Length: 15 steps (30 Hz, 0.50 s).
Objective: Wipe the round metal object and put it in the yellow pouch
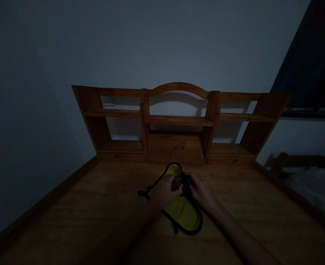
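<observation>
A yellow pouch (pixel 184 213) with black trim lies open on the wooden desk (pixel 96 206) in dim light. Over its middle, my left hand (pixel 164 191) and my right hand (pixel 203 193) meet around a small dark object (pixel 180 181). Both hands have fingers curled and pinched on that object. I cannot make out what the object is. A black strap end (pixel 142 192) sticks out to the left of the pouch.
A wooden shelf unit (pixel 176 121) with an arched top stands at the back of the desk against a pale wall. A raised wooden edge (pixel 41 206) runs along the desk's left side. A bed frame (pixel 303 162) shows at the right.
</observation>
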{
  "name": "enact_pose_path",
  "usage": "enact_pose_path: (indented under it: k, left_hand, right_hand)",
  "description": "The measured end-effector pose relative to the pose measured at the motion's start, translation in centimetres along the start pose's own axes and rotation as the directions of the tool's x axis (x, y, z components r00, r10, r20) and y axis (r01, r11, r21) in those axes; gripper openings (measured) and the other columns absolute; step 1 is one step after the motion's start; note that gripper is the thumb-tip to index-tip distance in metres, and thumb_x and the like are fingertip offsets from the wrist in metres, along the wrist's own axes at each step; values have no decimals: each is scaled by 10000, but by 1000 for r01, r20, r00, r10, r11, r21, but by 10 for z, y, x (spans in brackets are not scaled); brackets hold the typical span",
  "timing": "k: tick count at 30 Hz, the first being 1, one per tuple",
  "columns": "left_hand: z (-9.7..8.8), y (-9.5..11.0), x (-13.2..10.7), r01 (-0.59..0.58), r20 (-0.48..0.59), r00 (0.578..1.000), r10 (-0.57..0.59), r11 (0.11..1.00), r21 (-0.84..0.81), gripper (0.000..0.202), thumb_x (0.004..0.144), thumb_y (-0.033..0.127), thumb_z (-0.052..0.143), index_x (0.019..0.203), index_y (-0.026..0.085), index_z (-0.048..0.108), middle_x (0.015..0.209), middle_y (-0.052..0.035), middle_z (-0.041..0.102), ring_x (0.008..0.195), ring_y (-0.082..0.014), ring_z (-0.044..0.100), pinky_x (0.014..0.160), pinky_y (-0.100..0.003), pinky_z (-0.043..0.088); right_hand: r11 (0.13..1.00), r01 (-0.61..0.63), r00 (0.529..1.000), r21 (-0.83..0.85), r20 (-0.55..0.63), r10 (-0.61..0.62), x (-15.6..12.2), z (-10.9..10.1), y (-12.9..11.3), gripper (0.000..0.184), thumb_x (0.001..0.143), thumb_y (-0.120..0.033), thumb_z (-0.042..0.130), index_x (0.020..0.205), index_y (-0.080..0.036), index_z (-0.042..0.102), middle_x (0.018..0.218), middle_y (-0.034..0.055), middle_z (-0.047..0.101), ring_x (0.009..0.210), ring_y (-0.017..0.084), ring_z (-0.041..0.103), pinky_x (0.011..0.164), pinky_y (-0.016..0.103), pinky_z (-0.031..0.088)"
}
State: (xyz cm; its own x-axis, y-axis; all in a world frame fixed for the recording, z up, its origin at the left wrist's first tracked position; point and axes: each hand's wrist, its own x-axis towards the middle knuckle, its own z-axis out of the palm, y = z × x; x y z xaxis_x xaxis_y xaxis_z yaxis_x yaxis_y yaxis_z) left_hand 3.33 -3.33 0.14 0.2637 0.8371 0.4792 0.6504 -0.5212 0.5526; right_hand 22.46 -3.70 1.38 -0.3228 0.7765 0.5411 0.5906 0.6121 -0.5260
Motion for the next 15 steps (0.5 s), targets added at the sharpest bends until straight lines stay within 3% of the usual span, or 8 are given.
enact_pose_path:
  k: [7, 11, 15]
  left_hand:
    - [-5, 4, 0, -76, 25, 997, 76, 997, 9, 478, 852, 368, 548, 1300, 223, 468, 1212, -88, 629, 1099, -239, 612, 965, -390, 487]
    - [-4, 8, -2, -27, 33, 999, 29, 999, -44, 635, 853, 361, 547, 1407, 210, 276, 1020, -65, 669, 887, -223, 675, 774, -352, 547]
    - [0, 8, -4, -32, -17, 999, 31, 999, -28, 665, 846, 351, 553, 1404, 199, 225, 941, -52, 654, 778, -206, 666, 680, -319, 532]
  right_hand:
    - [1000, 20, 999, 10, 30, -20, 1, -3, -1, 431, 818, -46, 454, 1194, -245, 526, 1146, 60, 644, 1065, 203, 614, 922, 342, 482]
    - [1000, 28, 998, -2, 50, -28, 1, -3, 2, 438, 814, -56, 461, 1216, -223, 512, 1151, 78, 642, 1061, 214, 614, 923, 364, 484]
    - [999, 49, 996, 9, 69, -50, 1, -1, 3, 452, 820, -47, 448, 1230, -228, 503, 1160, 74, 639, 1073, 209, 607, 931, 361, 482]
